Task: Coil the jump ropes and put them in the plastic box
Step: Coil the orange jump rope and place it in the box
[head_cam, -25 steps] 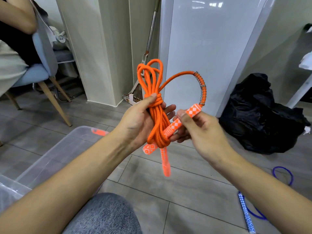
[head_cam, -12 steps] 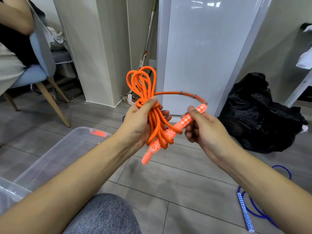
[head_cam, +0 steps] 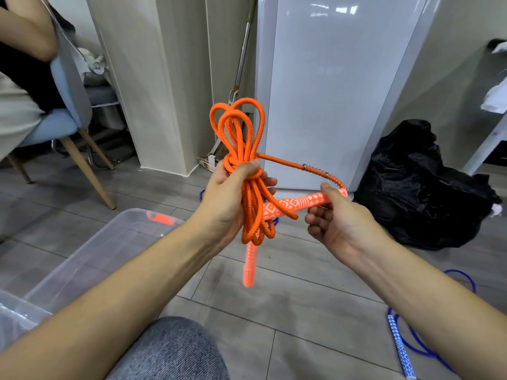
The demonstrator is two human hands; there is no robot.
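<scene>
While the left hand (head_cam: 230,204) squeezes the orange rope (head_cam: 248,171) bundle at its wrapped middle, the right hand (head_cam: 337,223) pinches one patterned handle (head_cam: 299,204) poking through the lower loops.

Braided cord looks soft, floppy and light, so I'd guess it springs apart if you let go of the waist; grab there, not the loops. Handles look stiff and grippy, and the second one (head_cam: 251,266) dangles below. Count: two ropes visible, the orange one held up over the floor and a blue rope (head_cam: 411,346) on the floor bottom right, uncoiled. One plastic box (head_cam: 90,253) sits lower left, nothing coiled in it that I can see.
</scene>
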